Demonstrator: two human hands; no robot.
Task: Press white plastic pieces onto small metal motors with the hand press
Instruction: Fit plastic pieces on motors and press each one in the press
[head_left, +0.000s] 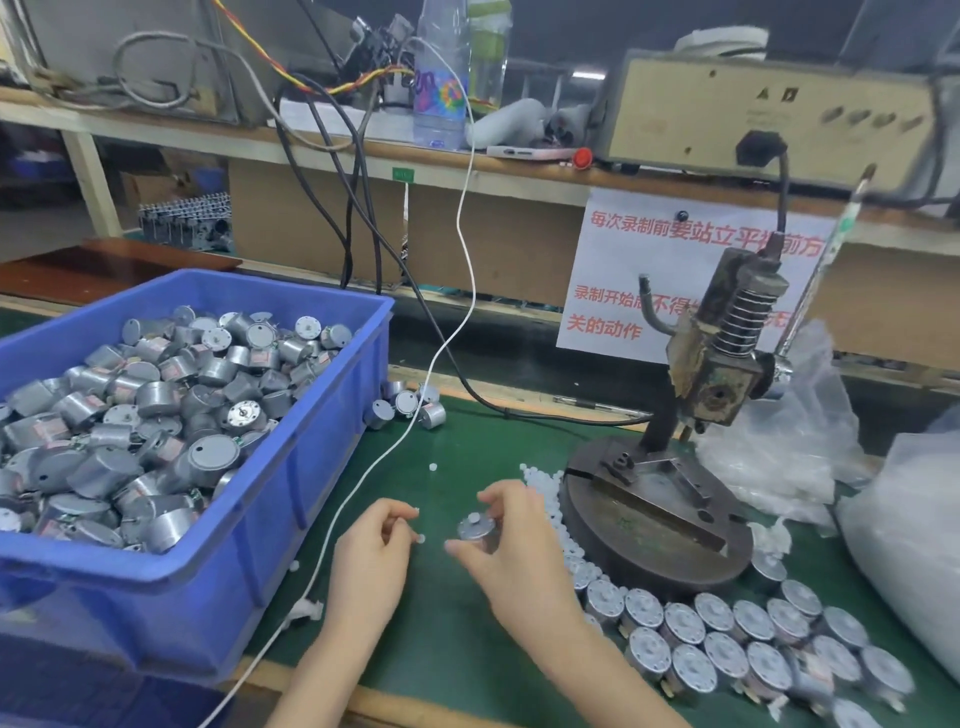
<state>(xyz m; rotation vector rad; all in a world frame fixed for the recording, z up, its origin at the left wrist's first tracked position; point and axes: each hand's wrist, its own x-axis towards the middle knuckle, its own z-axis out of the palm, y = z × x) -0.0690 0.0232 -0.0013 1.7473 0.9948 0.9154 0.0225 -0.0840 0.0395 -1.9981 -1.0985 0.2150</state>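
My right hand pinches a small metal motor above the green mat, and a white plastic piece sits on top of the motor. My left hand hovers just to its left with curled fingers; a tiny white piece shows at its fingertips. The hand press stands to the right on a round metal base. Loose white plastic pieces lie heaped against the base's left edge.
A blue bin full of motors fills the left. Several motors stand in rows in front of the press base, and a few lie behind the bin. A white cable crosses the mat. Plastic bags sit at the right.
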